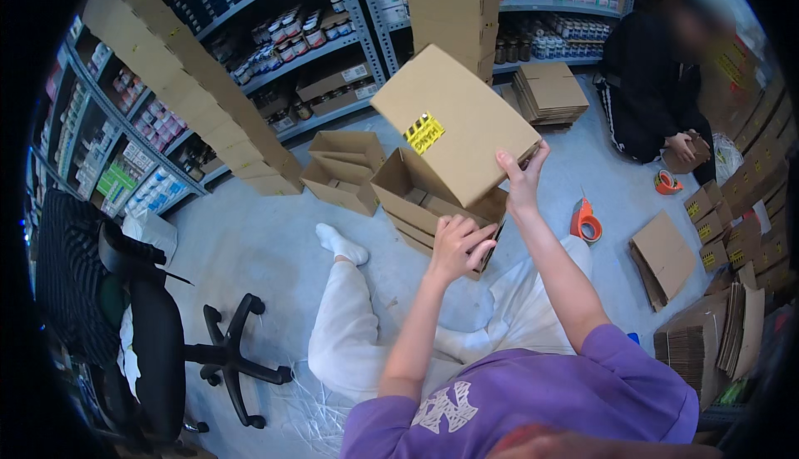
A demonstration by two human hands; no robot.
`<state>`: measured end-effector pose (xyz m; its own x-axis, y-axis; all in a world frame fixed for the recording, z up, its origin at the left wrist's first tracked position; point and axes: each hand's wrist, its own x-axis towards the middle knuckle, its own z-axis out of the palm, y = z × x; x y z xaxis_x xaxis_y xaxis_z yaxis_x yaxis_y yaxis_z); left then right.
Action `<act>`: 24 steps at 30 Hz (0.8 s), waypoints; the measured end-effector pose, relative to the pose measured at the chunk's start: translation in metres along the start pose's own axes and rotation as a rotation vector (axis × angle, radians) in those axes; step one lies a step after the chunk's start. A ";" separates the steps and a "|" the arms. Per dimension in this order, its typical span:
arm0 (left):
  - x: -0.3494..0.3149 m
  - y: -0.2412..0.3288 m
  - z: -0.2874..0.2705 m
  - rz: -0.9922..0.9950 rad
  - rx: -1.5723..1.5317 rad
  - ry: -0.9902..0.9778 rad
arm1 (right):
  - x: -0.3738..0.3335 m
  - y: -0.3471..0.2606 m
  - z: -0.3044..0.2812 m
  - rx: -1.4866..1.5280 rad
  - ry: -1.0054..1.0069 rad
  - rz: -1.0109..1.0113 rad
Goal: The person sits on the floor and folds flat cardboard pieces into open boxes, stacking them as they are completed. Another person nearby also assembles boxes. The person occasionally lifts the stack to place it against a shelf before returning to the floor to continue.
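Hands: right (pixel 523 178) grips raised cardboard box (pixel 454 122), left (pixel 456 247) on open box (pixel 416 201)

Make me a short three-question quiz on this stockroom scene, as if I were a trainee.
1. True or false: the right hand is on the edge of the closed cardboard box raised above the floor.
2. What does the left hand rest on? A) the orange tape dispenser B) the open cardboard box C) the black office chair
3. Fill in: the closed box carries a yellow and ____ label.

Key
1. True.
2. B: the hand lies on the open box's near edge; the dispenser lies apart on the floor.
3. Black.
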<state>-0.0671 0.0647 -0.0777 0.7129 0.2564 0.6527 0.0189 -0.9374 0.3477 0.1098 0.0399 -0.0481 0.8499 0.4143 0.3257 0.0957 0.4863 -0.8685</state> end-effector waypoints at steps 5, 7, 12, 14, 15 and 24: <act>-0.010 -0.013 0.008 0.100 -0.054 0.235 | -0.006 -0.026 -0.011 -0.102 -0.380 -0.040; -0.011 -0.013 0.011 0.137 -0.047 0.305 | -0.005 -0.027 -0.021 -0.340 -0.414 -0.215; -0.019 -0.012 0.021 0.166 -0.025 0.375 | 0.000 -0.050 -0.029 -0.646 -0.578 -0.480; -0.014 -0.012 0.015 0.211 -0.040 0.409 | 0.000 -0.065 -0.027 -0.688 -0.613 -0.502; -0.015 -0.015 0.016 0.172 -0.094 0.444 | -0.002 -0.073 -0.025 -0.710 -0.633 -0.511; -0.011 -0.013 0.014 0.078 -0.196 0.371 | -0.008 -0.099 -0.028 -0.789 -0.686 -0.449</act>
<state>-0.0652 0.0710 -0.0985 0.4053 0.2876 0.8678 -0.1845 -0.9040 0.3857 0.1080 -0.0330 0.0254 0.2169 0.7761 0.5921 0.8257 0.1777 -0.5354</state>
